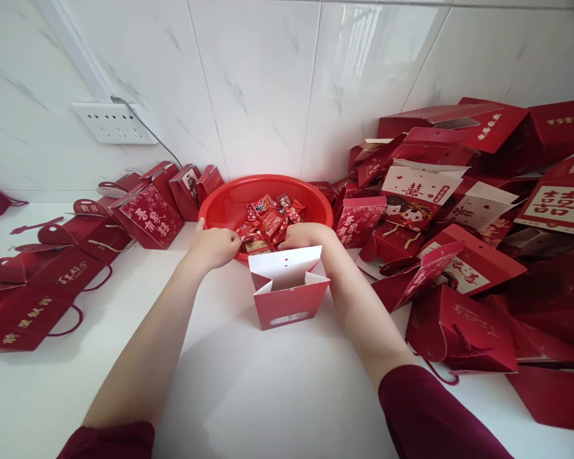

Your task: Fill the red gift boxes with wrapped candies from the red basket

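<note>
A red plastic basket point(296, 182) with a perforated wall holds several small wrapped candies point(271, 223), mostly red. My left hand point(214, 247) is closed over the basket's near-left rim, its curled fingers close to the candies. My right hand point(309, 236) reaches over the near-right rim into the basket. Its fingers bend down among the candies, and their tips are hidden. Just in front of the basket, between my forearms, a red paper gift box point(291, 303) stands upright with its top open and white inside.
Red gift boxes point(416, 197) lie heaped on the right. More boxes point(148, 213) stand along the left, some with cord handles point(71, 325). Behind is a tiled wall point(263, 83) with a socket strip point(115, 123) and a grey cable point(150, 131). Everything rests on a white tabletop point(268, 395).
</note>
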Available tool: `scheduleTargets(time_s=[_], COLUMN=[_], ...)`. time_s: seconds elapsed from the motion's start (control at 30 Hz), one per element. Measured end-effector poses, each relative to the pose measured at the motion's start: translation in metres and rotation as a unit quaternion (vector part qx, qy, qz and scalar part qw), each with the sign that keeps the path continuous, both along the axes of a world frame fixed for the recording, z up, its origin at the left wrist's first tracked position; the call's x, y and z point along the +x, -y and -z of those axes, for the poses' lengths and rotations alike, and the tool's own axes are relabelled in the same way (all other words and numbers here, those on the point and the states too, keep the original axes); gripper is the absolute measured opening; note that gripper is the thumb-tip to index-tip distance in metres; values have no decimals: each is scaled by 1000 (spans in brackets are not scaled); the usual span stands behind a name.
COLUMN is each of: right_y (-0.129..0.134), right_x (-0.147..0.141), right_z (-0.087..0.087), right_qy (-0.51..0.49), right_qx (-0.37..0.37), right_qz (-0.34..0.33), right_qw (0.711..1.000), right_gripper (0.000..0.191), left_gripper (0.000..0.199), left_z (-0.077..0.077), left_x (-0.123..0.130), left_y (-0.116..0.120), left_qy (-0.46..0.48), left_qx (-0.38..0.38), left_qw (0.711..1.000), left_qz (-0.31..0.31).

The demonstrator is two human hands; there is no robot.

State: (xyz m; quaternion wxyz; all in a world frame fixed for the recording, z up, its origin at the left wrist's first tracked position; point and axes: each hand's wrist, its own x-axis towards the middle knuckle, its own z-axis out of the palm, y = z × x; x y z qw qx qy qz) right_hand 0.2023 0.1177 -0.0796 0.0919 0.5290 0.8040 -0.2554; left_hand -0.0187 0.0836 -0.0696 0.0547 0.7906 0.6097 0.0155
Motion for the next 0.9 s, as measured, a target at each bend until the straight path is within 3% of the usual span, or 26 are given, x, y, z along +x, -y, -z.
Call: scheduleTargets(time_s=[0.37, 0.53, 0.77, 0.9], right_y=[7, 9, -1, -2], right_x=[-1, 3, 6, 3], right_z=[-6, -8, -2, -1], right_qy=[-10, -22, -40, -43], right_qx=[7, -25, -68, -81], right_qz=[3, -11, -43, -58], right_qw=[1000, 999, 996, 994], right_gripper=[31, 25, 42, 32], left_gripper=[35, 35, 33, 32], left_z=[-1, 0, 4, 3], left_x=[0, 0, -2, -2], left_y=[1, 0, -1, -1], left_qy=[-5, -8, -4, -4], left_qx=[4, 6, 11, 9], left_qw=[1000, 1000, 1000, 1000], left_qz=[2, 7, 6, 7])
